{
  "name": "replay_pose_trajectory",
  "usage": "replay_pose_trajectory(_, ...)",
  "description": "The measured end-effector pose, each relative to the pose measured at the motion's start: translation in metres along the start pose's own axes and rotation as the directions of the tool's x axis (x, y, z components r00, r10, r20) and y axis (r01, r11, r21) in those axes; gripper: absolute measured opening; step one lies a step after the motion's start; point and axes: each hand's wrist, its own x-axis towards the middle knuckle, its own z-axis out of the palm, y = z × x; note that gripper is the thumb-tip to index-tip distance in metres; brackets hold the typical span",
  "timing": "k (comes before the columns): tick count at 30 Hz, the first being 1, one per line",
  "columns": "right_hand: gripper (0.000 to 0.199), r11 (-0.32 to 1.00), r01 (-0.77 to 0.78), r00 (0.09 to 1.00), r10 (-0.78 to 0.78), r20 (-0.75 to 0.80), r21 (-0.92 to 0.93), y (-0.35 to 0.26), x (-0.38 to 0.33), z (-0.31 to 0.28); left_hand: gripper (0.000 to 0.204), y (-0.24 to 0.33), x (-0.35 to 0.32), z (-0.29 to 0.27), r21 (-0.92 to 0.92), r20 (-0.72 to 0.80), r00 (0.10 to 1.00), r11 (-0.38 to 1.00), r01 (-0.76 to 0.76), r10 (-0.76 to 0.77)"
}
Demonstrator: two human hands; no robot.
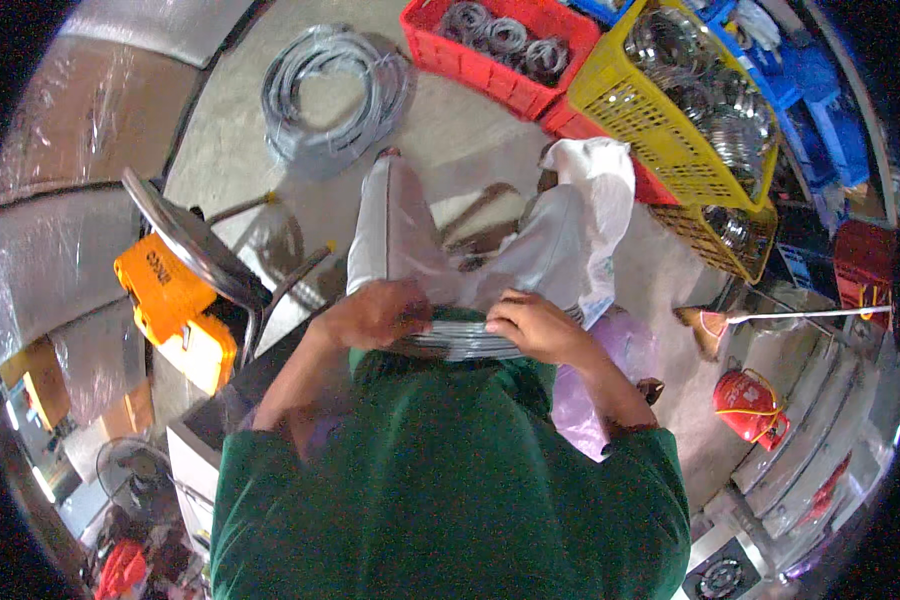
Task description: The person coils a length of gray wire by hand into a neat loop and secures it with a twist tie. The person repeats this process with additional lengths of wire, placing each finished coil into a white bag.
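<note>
A flat coil of grey hose (465, 340) rests against my green shirt at waist height. My left hand (375, 315) grips its left side and my right hand (535, 325) grips its right side, fingers curled over the top. Just beyond my hands hangs a clear plastic bag (560, 245), bunched and partly open, with my light trouser leg (390, 225) to its left.
A large loose coil of grey hose (335, 95) lies on the concrete floor ahead. A red crate (500, 45) and yellow crates (685, 100) of coiled rings stand at the back right. An orange case (175, 310) sits left, a red extinguisher (750, 405) and broom (710, 325) right.
</note>
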Motion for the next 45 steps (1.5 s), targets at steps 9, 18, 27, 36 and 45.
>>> replay_pose_trajectory(9, 0.022, 0.972, 0.023, 0.986, -0.061, -0.155, -0.236, -0.038, -0.005, -0.009, 0.022, 0.003, -0.012, 0.001, -0.089, -0.042, 0.998, 0.995, -0.044, 0.040)
replay_pose_trajectory(18, 0.017, 0.921, 0.118, 0.878, -0.272, -0.394, -0.372, -0.085, -0.004, -0.075, 0.032, 0.037, -0.040, -0.031, -0.269, -0.326, 0.945, 0.961, -0.059, -0.033)
replay_pose_trajectory(27, 0.013, 0.581, -0.079, 0.083, -0.806, -0.586, -0.810, -0.175, 0.009, -0.258, 0.061, -0.077, -0.100, -0.086, -0.729, -0.567, 0.519, 0.683, 0.046, -0.640)
replay_pose_trajectory(36, 0.041, 0.820, 0.114, 0.504, -0.534, -0.679, -0.560, -0.122, 0.112, -0.256, 0.044, 0.018, -0.146, -0.110, -0.354, -0.933, 0.082, 0.857, -0.376, -0.349)
replay_pose_trajectory(45, 0.067, 0.905, 0.024, 0.657, -0.334, -0.676, -0.424, -0.051, 0.078, -0.152, 0.015, 0.110, -0.069, -0.096, 0.266, -0.888, 0.442, 0.926, 0.268, 0.127)
